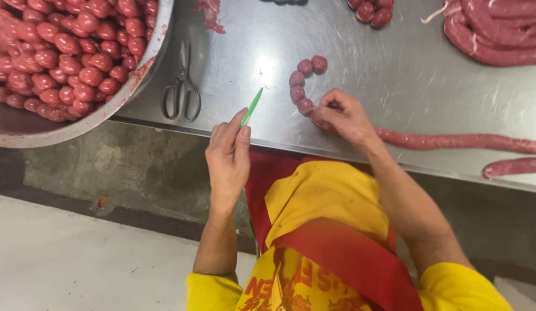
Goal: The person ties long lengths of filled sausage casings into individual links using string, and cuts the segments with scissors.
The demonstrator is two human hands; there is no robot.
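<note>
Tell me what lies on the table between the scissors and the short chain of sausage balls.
In the head view, only the green strip held by the left hand crosses between scissors and sausage chain; otherwise bare steel table.

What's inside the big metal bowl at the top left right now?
The metal bowl is heaped with small round red sausage balls, filling most of it. Part of the bare inner wall shows low on the left. The bowl's bottom is covered, and its top runs out of frame.

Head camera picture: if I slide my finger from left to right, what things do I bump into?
Metal bowl of red sausage balls → scissors → left hand with green string → chain of tied balls → right hand → long sausage.
</note>
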